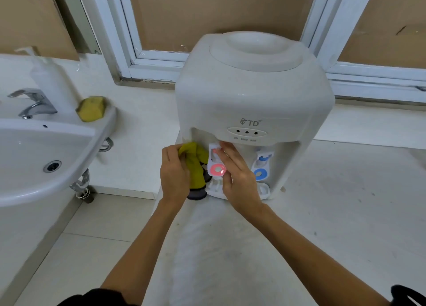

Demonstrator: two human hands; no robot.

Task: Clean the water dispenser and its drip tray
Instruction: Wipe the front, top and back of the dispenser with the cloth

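The white water dispenser (251,112) stands on the counter (345,202) at twelve o'clock from the person, its tap recess facing them. Both hands are inside that recess. The left hand (174,169) grips a bunched yellow cloth (194,160) at about ten o'clock from the red tap (216,165), the cloth just beside the tap's left edge. The right hand (235,172) lies on the tap from the three o'clock side, fingers fairly straight and pointing up along it, apparently steadying it. The blue tap (261,167) is further right, untouched. The drip tray (264,190) sits below at six o'clock, largely hidden by the right hand. The cloth hand is nearer the tap's uncovered side, so wiping likely runs rightward.
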